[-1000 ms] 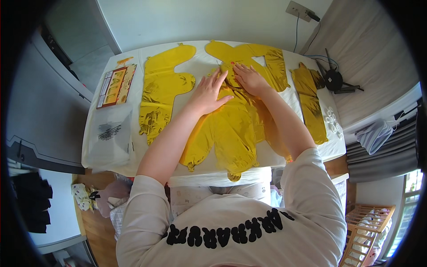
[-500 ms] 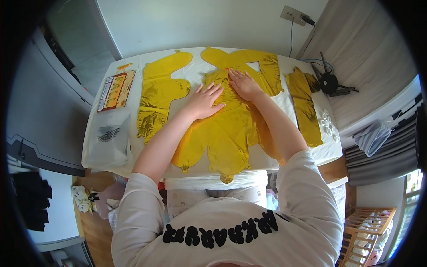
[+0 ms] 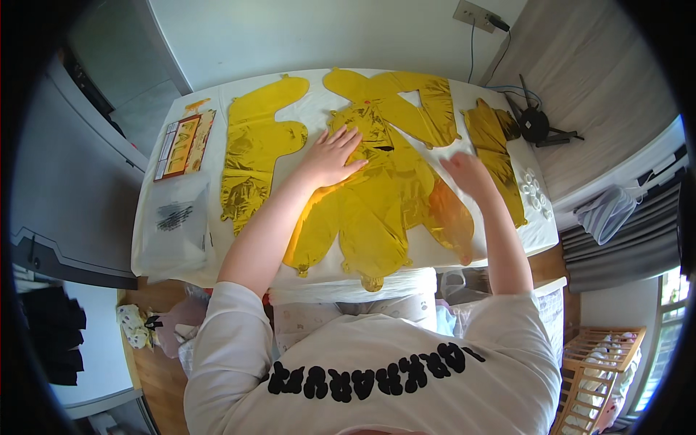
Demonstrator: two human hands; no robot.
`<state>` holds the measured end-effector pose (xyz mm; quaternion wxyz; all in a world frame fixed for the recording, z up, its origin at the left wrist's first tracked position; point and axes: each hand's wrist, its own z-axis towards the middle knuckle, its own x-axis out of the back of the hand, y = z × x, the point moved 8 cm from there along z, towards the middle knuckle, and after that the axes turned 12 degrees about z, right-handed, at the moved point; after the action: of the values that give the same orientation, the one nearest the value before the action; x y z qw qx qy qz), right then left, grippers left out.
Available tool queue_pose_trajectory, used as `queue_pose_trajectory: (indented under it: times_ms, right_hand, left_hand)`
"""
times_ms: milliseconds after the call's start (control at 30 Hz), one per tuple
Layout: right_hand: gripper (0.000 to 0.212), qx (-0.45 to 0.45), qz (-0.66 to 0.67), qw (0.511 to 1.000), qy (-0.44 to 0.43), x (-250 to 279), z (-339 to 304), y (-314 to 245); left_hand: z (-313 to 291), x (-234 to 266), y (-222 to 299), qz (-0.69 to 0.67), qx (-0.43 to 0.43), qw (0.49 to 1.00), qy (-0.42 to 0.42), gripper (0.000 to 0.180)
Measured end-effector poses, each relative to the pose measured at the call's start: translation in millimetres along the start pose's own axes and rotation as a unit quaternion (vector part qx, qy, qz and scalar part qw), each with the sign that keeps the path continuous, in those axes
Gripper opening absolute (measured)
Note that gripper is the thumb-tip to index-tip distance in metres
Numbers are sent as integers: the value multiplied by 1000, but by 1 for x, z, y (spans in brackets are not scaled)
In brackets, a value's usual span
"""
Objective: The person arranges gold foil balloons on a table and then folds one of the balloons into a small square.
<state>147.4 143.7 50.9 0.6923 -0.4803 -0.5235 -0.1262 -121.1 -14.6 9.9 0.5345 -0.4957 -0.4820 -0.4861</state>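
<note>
Head view: looks straight down on a white-covered table (image 3: 319,109) strewn with flat gold foil balloons.
Left hand (image 3: 332,156): fingers spread wide, palm pressed flat on the upper part of the middle foil balloon (image 3: 377,210); nothing pinched or held.
Right hand (image 3: 470,172): open and loosely curved, at the right side of the same balloon; cannot tell whether touching or just above the foil.
Middle foil balloon: lies flat across the table's centre, lower lobes overhanging the near edge.
Neighbours: long foil balloon (image 3: 257,156) toward the left edge, crossed foil balloon (image 3: 406,105) along the far edge and partly under the middle one, narrow foil balloon (image 3: 496,156) near the right edge.
Left edge: printed card (image 3: 183,138) by the far-left corner, clear plastic bag (image 3: 174,225) nearer.
Right edge: small white pieces (image 3: 535,192), too small to identify.
Doing it well, as a judgement: keep the left palm as an anchor, stroke outward from the centre with the flat right hand, press lightly so the foil does not crease, avoid dragging the overlapped balloon beneath, watch the overhanging lobes at the near edge.
Change from earlier: left hand sits slightly left of and nearer than its earlier place; right hand, earlier close beside the left at the balloon's top, now well apart toward the right edge; balloon looks flatter on the right side.
</note>
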Motion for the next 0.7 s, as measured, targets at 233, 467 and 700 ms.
queue_pose_trajectory:
  times_ms: [233,467,700]
  right_hand:
    - [45,-133,28,990,-27,15,-120,12]
    - [38,-50,298,952,-56,5,-119,-7]
    - [52,22,389,913,-117,-31,-108,-113]
  left_hand:
    - [3,-2,-3,-4,10,1000,-17,78]
    - [1,3,0,-6,5,1000,-1,82]
    - [-4,4,-1,-13,-2,1000,28,82]
